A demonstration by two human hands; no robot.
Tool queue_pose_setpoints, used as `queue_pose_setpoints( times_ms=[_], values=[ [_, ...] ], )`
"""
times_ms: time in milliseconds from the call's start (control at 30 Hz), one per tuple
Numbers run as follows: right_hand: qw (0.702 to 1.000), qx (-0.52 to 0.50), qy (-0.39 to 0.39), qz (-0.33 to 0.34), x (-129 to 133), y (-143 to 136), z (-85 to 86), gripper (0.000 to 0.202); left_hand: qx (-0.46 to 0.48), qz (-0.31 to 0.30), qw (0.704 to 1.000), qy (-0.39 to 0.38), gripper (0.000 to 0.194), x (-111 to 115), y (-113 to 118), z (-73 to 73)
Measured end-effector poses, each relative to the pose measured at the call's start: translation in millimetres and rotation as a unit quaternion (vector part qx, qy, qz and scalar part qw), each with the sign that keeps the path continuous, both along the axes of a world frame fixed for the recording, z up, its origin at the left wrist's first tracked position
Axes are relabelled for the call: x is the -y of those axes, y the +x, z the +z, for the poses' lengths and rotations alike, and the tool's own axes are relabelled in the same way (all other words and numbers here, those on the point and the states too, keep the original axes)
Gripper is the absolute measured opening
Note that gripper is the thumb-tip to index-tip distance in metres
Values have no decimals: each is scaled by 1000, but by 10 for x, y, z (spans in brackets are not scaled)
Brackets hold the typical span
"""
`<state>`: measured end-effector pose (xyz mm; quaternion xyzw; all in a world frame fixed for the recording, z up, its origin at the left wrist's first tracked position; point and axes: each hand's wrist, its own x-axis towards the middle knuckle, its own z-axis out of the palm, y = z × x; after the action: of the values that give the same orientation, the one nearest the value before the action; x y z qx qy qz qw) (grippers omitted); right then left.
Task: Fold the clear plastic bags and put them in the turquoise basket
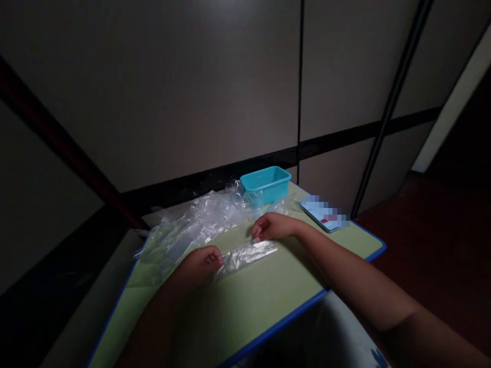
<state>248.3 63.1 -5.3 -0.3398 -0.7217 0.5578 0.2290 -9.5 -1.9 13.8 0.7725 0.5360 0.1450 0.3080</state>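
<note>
A clear plastic bag (247,257) lies flattened on the pale green table (261,301) between my hands. My left hand (206,259) is closed, its fingertips pinching the bag's left end. At the bag's upper edge, my right hand (273,227) has its thumb and fingers pinched together on the plastic. Beyond both hands spreads a loose heap of clear plastic bags (203,217). Behind my right hand stands a turquoise plastic basket (274,193), with some of the plastic touching its front and left side.
A phone (320,213) with a lit, partly blurred screen lies near the table's right edge. Blue trim (282,327) runs round the tabletop. Directly behind the table rises a dark panelled cabinet (215,92). Reddish floor (433,240) shows at the right.
</note>
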Motion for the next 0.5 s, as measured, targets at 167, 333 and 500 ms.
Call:
queue_pose_setpoints(
  times_ms=[167,333,500],
  values=[
    [993,82,86,-10,-28,42,9,18,0,-8,1000,5,21,-14,-8,-50],
    [984,127,124,20,-17,25,-32,17,15,3,1000,5,20,-17,-22,-84],
    [974,162,160,16,-37,3,-90,14,3,2,1000,14,21,-37,-20,-127]
  ],
)
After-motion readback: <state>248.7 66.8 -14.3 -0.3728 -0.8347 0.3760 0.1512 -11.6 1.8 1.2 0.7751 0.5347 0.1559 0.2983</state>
